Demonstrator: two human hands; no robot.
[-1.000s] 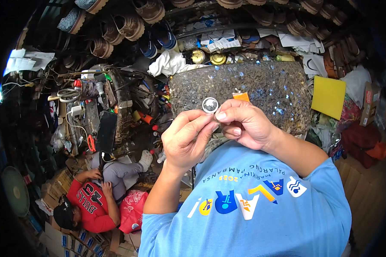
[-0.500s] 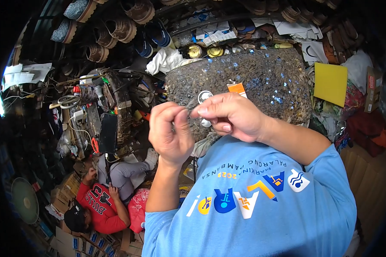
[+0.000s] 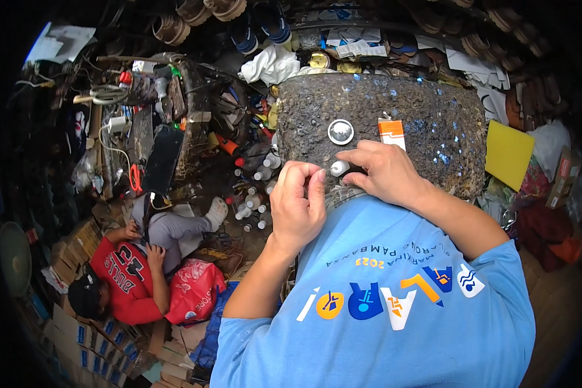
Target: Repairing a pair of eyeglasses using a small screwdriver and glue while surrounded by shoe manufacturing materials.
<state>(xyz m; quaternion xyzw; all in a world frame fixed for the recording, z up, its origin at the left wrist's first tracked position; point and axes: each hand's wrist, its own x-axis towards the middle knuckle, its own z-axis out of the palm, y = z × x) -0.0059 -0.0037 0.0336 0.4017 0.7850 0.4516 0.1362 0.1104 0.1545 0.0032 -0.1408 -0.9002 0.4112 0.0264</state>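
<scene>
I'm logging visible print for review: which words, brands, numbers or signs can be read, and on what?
Wording is located here, not copied.
Blue shirt: large multicoloured letters, orange number; readable.
Seated person's red shirt: dark lettering; readable.
Red bag: pale lettering; partly readable.
Orange-and-white packet: too small.
White papers: too small.

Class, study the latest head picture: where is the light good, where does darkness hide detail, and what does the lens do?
Head view, centre: the left hand, right hand and blue shirt are well lit; head view, left edge: the round fan sinks into gloom; head view, rim: the fisheye picture fades to black, its corners showing nothing.
</scene>
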